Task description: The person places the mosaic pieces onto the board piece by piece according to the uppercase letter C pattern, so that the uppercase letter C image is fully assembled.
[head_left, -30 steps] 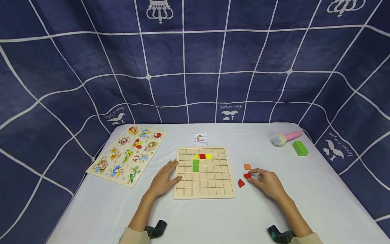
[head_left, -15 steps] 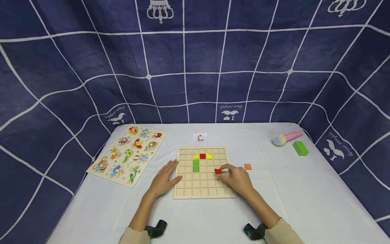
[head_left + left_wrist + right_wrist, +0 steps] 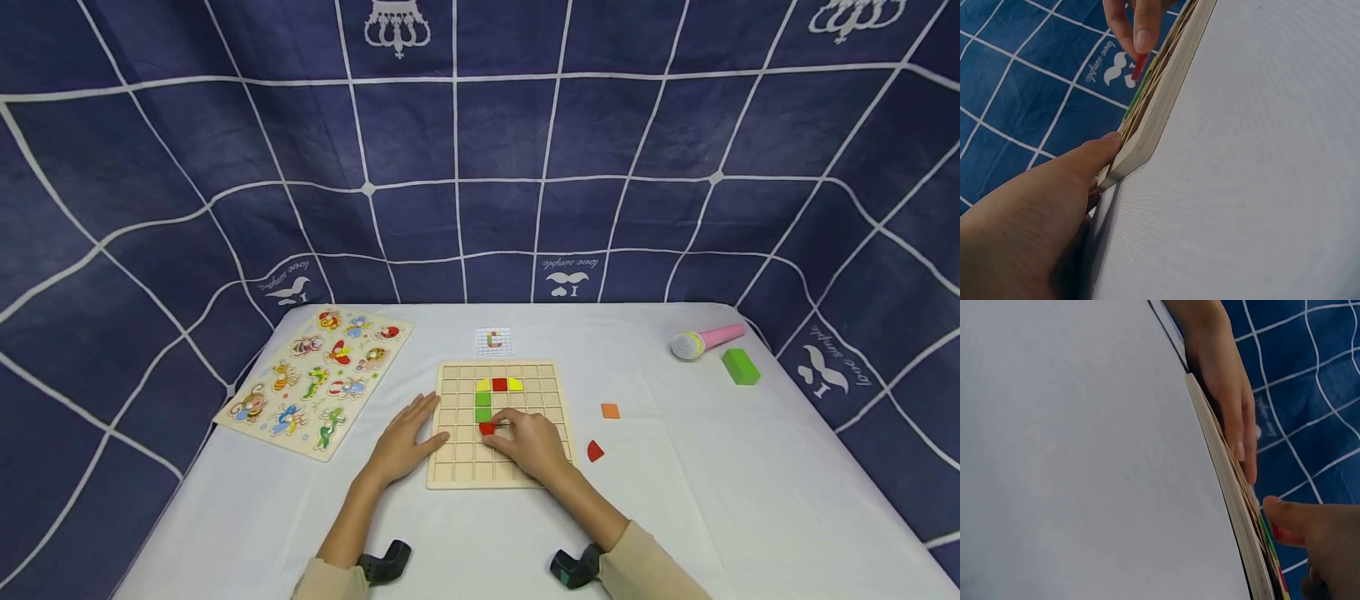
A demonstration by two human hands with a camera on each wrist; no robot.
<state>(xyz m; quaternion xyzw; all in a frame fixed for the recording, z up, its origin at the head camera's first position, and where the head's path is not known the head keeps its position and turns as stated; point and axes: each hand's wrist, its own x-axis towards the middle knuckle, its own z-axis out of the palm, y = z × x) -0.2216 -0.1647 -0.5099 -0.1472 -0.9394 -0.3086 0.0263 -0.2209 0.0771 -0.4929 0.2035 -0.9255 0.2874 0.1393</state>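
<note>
My right hand point(image 3: 529, 443) pinches a red quarter-round tile point(image 3: 487, 429) between thumb and fingers, low over the wooden grid board point(image 3: 465, 476), just below two green tiles point(image 3: 483, 407). In the left wrist view the red tile point(image 3: 1139, 66) is tilted and its lower end is near the board's top. A red square point(image 3: 499, 384) lies in the grid's upper part with a yellow tile point(image 3: 515, 384) on its right and another on its left. My left hand point(image 3: 401, 443) rests at the board's left edge, fingers straight, thumb touching the rim.
Right of the board lie an orange square point(image 3: 611, 411) and a red quarter-round tile point(image 3: 595, 451). A small pattern card point(image 3: 493, 341) is behind the board. An insect puzzle point(image 3: 300, 421) lies left; a pink microphone point(image 3: 705, 341) and green block point(image 3: 741, 367) stand at the back right.
My right hand has picked up one red tile from the table and carried it left over the board, to below the green tiles. My left hand has stayed in place.
</note>
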